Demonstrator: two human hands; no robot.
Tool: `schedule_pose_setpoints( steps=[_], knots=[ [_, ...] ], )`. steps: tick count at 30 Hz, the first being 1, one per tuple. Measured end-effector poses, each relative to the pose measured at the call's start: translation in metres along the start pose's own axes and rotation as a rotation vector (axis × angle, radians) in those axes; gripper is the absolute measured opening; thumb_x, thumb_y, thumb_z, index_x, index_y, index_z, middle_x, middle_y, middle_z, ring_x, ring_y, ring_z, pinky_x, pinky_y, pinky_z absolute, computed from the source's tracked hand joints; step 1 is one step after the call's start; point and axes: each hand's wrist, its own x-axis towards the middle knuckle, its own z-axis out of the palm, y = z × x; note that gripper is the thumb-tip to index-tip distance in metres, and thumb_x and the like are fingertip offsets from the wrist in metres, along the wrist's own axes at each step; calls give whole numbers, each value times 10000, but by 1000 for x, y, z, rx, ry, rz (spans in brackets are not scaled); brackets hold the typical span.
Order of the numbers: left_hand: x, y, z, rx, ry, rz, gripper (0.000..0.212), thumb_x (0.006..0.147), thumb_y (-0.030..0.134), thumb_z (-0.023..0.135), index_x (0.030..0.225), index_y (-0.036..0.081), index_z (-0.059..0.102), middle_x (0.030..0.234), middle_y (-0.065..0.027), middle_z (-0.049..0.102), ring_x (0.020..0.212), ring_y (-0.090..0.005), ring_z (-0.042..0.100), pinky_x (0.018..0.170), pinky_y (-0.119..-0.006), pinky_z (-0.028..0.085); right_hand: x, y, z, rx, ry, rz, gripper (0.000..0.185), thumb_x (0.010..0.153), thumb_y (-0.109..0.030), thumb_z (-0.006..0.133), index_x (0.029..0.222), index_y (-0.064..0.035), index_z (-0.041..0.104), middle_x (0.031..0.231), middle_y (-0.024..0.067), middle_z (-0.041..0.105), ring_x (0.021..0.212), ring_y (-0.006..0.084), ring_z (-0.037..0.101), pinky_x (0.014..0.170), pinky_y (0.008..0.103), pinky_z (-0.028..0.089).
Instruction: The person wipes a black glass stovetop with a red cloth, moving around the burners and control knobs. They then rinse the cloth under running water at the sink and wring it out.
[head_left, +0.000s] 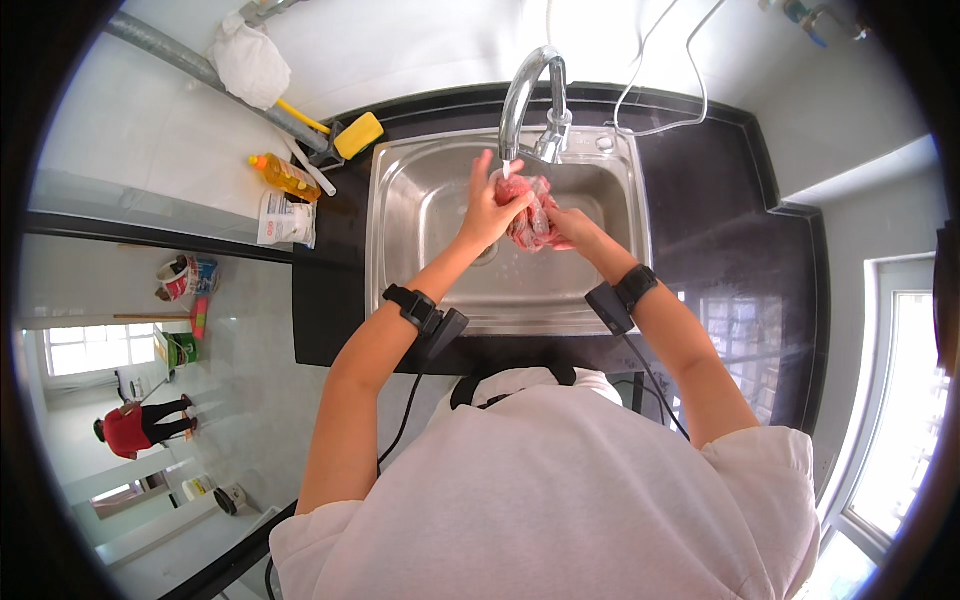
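Note:
Above the basin of a stainless steel sink (442, 289), both hands hold a wet, bunched-up red and whitish item (534, 225); whether it is cloth or a plastic bag I cannot tell. My left hand (487, 206) grips its upper left part with the thumb across it, some fingers spread behind. At its lower right side, my right hand (570, 227) holds on, its fingertips partly hidden by the item. Water runs from the chrome faucet (514, 105) onto the item's top, close to my left hand. The sink drain lies partly behind my left wrist.
On the left stand a yellow sponge (358, 136), a bottle of orange liquid (289, 178) and a white packet (288, 220). A white cable (701, 75) loops onto the black countertop (705, 195). A person in a red top (129, 431) stands far off at left, near buckets.

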Motion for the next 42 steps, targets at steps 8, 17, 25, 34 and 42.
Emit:
schedule_pose_setpoints(
  steps=[8,17,25,34,42],
  knots=[
    [22,25,-6,-746,-48,-429,228,798,152,655,897,16,502,747,-58,595,767,-126,602,697,-259,487,-31,-12,19,43,82,-294,615,843,-444,487,1320,-83,344,1294,77,424,1161,214,422,903,433,382],
    [31,34,1,-986,77,-698,137,782,46,564,726,96,449,585,33,434,550,-108,513,599,-289,466,-51,-18,29,642,-244,-45,601,864,-414,479,1276,-15,300,1227,187,411,1136,321,439,925,557,354],
    [37,26,1,-1096,153,-821,178,802,72,548,682,73,416,538,2,400,433,-104,378,487,-290,411,-61,-28,49,1144,-278,140,521,880,-408,446,1237,-36,375,1231,181,373,1184,409,347,972,625,278],
    [39,13,8,-1229,130,-773,188,790,45,552,939,-51,492,923,-199,629,884,-296,615,834,-355,475,-61,-63,67,1316,-419,9,376,902,-362,429,1134,-80,517,1188,96,521,1115,263,484,978,490,337],
    [31,10,0,-1415,240,-758,193,841,242,509,809,53,530,874,-133,633,855,-258,604,836,-391,456,2,-72,55,1484,-150,28,154,859,-152,479,933,-30,537,978,103,581,956,259,556,942,429,397]
  ],
)
